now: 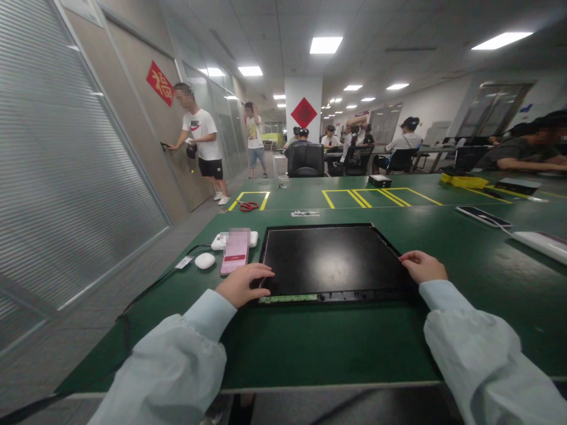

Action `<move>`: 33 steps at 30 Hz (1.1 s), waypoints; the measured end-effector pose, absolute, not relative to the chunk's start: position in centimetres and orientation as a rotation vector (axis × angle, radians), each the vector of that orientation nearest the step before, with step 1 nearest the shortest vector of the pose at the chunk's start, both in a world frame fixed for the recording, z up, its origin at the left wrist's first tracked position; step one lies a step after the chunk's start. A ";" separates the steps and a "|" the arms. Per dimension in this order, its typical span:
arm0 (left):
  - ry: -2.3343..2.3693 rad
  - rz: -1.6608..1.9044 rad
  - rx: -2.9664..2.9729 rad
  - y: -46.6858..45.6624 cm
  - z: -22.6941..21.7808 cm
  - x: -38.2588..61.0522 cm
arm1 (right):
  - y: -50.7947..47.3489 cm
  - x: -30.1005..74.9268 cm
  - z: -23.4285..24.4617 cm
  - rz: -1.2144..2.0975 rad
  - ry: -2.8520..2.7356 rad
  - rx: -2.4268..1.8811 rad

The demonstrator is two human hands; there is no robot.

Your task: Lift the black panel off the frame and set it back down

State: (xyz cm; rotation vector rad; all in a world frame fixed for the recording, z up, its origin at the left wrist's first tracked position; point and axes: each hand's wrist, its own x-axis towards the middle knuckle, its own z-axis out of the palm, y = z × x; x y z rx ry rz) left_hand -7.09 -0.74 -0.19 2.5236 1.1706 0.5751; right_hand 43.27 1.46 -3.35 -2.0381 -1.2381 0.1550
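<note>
A flat black display panel (330, 260) lies on the green table (319, 348) in front of me, with a strip of green circuit board showing along its near edge. My left hand (243, 284) rests on the panel's near left corner, fingers curled over the edge. My right hand (422, 267) grips the panel's right edge, fingers bent around it. Both arms are in pale blue sleeves.
Left of the panel lie a phone with a pink screen (234, 252), a white charger block (218, 241) and a white earbud case (204, 260) with a black cable. Red scissors (248, 206), another phone (484, 216) and a white device (541, 243) lie farther off. Several people stand or sit beyond.
</note>
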 end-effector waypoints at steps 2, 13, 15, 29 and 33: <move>1.149 0.546 2.532 -0.6 -0.1 -7.4 | 1.5 43.4 -3.5 0.165 -1.240 -2.032; 1.032 0.484 2.557 -0.3 0.1 -8.3 | 1.7 43.5 -3.5 0.203 -1.223 -2.052; 1.032 0.481 2.563 -0.4 0.2 -8.2 | 1.6 43.4 -3.4 0.193 -1.227 -2.048; 1.016 0.520 2.646 -1.1 0.8 -7.7 | 2.0 44.7 -3.8 0.189 -1.291 -2.008; 1.012 0.503 2.653 -1.3 0.9 -7.6 | 2.0 44.7 -3.9 0.188 -1.304 -1.993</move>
